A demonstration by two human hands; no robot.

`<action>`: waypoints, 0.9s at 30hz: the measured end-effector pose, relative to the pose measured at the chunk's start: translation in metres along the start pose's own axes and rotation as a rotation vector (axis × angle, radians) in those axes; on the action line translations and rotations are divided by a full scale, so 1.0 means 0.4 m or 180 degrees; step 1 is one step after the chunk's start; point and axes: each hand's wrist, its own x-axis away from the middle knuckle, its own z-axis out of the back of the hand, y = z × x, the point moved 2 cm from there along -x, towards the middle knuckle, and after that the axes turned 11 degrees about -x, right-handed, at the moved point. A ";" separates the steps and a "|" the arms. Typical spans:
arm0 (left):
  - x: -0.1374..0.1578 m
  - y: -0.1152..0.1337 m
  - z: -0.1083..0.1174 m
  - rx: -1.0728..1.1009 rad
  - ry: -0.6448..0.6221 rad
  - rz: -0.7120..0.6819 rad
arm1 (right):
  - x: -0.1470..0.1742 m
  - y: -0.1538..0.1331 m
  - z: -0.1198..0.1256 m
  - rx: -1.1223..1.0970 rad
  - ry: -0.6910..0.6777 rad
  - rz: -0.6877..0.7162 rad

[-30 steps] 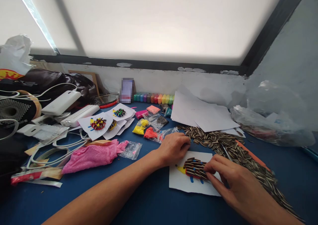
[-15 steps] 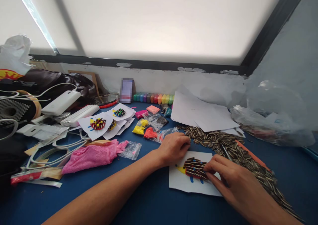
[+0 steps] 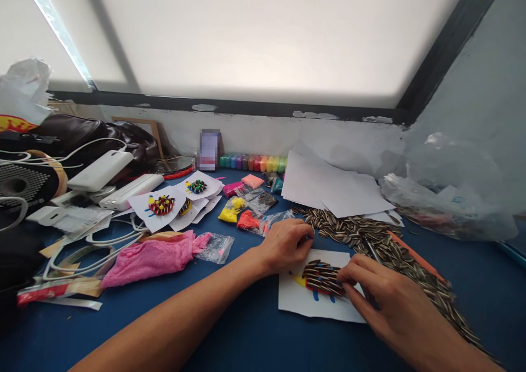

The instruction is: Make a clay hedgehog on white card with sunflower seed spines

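A white paper card (image 3: 296,301) lies on the blue table, bearing a hedgehog figure (image 3: 322,278) with a yellow clay face, blue feet and a back of striped sunflower seeds dotted with blue. My left hand (image 3: 287,244) rests at the card's upper left, its fingers curled together; whatever they hold is hidden. At the hedgehog's right end, my right hand (image 3: 376,290) is closed in a pinch, thumb and fingertips touching the figure. What lies between those fingertips is too small to make out. Beside it spreads a pile of sunflower seeds (image 3: 329,223).
Bags of coloured clay (image 3: 230,210) lie beyond my left forearm. Finished hedgehog cards (image 3: 143,210) and a pink cloth (image 3: 152,258) sit to the left, near white cables and power banks (image 3: 131,191). White sheets (image 3: 324,180) and a plastic bag (image 3: 447,202) stand behind the seeds.
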 end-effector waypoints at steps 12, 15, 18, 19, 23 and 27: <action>0.001 -0.002 -0.007 -0.0035 0.0017 -0.0028 | 0.000 0.009 -0.009 0.0096 0.0074 0.0048; 0.002 -0.003 -0.008 -0.0052 -0.0004 -0.0027 | -0.001 0.011 -0.008 0.0151 0.0115 0.0070; 0.002 -0.003 -0.008 -0.0036 -0.0006 -0.0030 | -0.001 0.012 -0.007 0.0180 0.0127 0.0074; 0.001 -0.003 -0.008 -0.0032 0.0000 -0.0029 | 0.000 0.012 -0.007 0.0194 0.0123 0.0081; 0.000 -0.005 -0.009 -0.0016 0.0027 -0.0023 | 0.002 0.014 -0.007 0.0257 0.0129 0.0140; 0.002 -0.005 -0.009 0.0010 0.0055 -0.0032 | 0.001 0.014 -0.006 0.0258 0.0160 0.0170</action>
